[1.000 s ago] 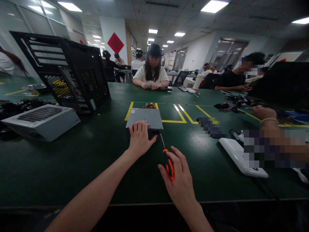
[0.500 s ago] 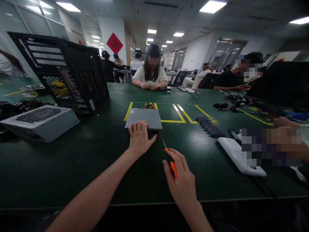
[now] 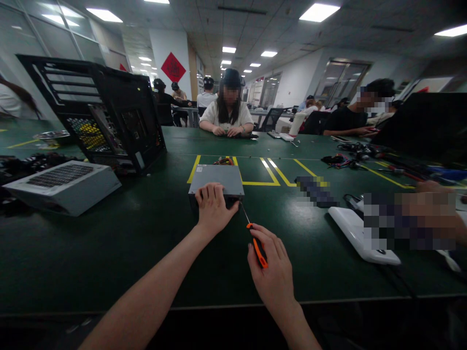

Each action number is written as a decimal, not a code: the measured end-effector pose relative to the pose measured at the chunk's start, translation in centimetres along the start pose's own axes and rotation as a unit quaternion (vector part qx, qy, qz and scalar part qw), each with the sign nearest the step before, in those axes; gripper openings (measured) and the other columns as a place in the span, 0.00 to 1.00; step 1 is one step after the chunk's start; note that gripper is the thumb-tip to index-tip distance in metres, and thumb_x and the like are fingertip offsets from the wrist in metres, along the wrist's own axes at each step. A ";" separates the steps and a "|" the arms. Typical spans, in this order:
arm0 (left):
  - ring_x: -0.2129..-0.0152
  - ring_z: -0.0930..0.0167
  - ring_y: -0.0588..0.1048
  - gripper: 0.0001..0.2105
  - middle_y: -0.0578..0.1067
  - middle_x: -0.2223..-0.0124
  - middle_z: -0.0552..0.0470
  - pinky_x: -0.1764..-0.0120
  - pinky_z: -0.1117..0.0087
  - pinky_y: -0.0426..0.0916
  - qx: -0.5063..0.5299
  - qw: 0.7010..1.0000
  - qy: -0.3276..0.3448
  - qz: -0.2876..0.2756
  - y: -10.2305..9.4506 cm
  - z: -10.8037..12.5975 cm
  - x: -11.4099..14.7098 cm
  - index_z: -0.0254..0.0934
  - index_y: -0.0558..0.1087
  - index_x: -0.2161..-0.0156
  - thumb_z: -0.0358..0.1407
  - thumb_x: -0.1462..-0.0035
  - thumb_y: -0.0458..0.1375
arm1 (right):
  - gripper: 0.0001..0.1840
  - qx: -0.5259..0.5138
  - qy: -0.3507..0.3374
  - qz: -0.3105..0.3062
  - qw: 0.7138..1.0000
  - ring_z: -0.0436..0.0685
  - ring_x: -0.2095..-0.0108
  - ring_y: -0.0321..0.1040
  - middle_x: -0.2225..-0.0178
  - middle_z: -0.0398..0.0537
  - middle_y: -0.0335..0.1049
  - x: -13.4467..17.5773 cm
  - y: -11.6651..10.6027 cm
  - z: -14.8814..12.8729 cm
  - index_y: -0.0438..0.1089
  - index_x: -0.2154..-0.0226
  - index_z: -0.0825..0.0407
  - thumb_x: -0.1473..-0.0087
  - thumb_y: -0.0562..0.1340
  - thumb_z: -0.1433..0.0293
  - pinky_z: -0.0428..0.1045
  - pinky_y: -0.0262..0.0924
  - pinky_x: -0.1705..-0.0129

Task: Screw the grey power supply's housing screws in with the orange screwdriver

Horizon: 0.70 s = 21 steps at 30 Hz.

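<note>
Holding the screwdriver (image 3: 260, 252) in my right grip (image 3: 272, 257), I have my fingers curled around its orange and black handle, the thin shaft reaching forward and a little left. Its tip is at the near right corner of the grey metal box (image 3: 215, 177); whether it sits in a screw I cannot tell. My left grip (image 3: 214, 209) is half open, bent over the near edge of that box, fingertips on its top and thumb stretched toward the same corner. Just beyond the box lies a bundle of coloured wires (image 3: 223, 161), near yellow tape (image 3: 260, 183) on the green desk (image 3: 215, 282).

Left of my left grip, well apart, lies another metal box (image 3: 63, 182) with a grille on top; behind it stands a black computer case (image 3: 124, 119). Right of my right grip is a white device (image 3: 359, 236), with a co-worker's blurred arm (image 3: 434, 209) beside it. Farther off, straight ahead across the desk, sits a person (image 3: 228, 114) in a white top, hands together.
</note>
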<state>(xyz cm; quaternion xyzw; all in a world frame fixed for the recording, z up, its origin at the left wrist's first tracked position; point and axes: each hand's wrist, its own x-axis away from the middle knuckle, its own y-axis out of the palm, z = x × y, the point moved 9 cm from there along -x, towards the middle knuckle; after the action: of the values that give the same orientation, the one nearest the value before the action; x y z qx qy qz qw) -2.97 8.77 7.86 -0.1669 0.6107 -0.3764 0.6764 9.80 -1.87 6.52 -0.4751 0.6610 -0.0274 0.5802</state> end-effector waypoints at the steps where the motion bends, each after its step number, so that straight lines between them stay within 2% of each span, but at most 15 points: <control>1: 0.54 0.57 0.60 0.21 0.65 0.54 0.41 0.51 0.54 0.51 -0.002 1.000 0.000 0.000 0.0 0.0 0.0 0.33 0.60 0.57 0.45 0.51 0.56 | 0.15 -0.001 -0.002 0.000 1.000 0.56 0.55 0.65 0.54 0.54 0.67 0.0 0.0 -0.1 0.61 0.55 0.53 0.47 0.55 0.77 0.53 0.62 0.55; 13: 0.53 0.57 0.60 0.21 0.65 0.52 0.40 0.50 0.54 0.51 0.008 1.000 0.009 -0.006 0.1 -0.1 0.2 0.33 0.60 0.57 0.45 0.52 0.57 | 0.15 -0.016 -0.019 0.030 0.999 0.55 0.56 0.67 0.56 0.54 0.68 0.3 -0.8 -0.5 0.62 0.56 0.53 0.49 0.56 0.77 0.52 0.63 0.56; 21: 0.53 0.57 0.60 0.20 0.65 0.52 0.40 0.50 0.54 0.51 0.016 1.000 0.018 -0.011 0.0 -0.1 0.2 0.34 0.60 0.57 0.43 0.51 0.57 | 0.16 -0.043 -0.023 -0.004 0.999 0.55 0.56 0.66 0.55 0.53 0.68 0.1 -0.1 -0.9 0.61 0.55 0.52 0.48 0.55 0.77 0.53 0.64 0.55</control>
<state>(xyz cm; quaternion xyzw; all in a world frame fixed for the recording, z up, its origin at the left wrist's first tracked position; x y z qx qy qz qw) -3.11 8.63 7.71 -0.1559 0.6145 -0.3961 0.6642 9.17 -2.50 6.78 -0.5028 0.6457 0.0096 0.5746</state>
